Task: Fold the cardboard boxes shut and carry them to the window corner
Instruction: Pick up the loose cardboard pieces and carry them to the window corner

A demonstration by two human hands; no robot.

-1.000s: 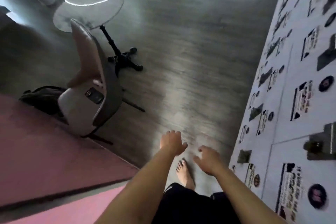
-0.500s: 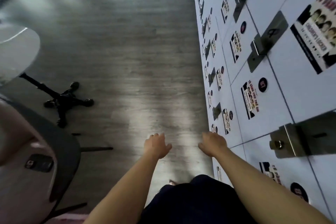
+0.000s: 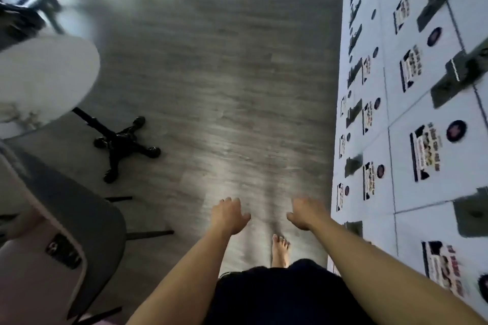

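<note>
Looking down from the head camera, we saw our left hand (image 3: 229, 215) and right hand (image 3: 306, 212) held out empty, fingers loosely spread, above the grey floor (image 3: 224, 92). No cardboard box showed; white lockers (image 3: 412, 119) stood at three o'clock, a round table (image 3: 45, 79) at nine.

The floor (image 3: 232, 82) looks like grey wood-grain boards with a soft sheen where light falls on it. The round table (image 3: 45, 79) has a smooth white top, slightly glossy, on a black base (image 3: 124, 145) that looks like matt metal or plastic; which one cannot be told. The chair (image 3: 79, 235) has a dark grey, matt shell with a paler, smooth edge. The lockers (image 3: 427, 119) have smooth, pale painted doors carrying printed paper stickers (image 3: 425, 153) and dull grey metal latches (image 3: 464, 71).
</note>
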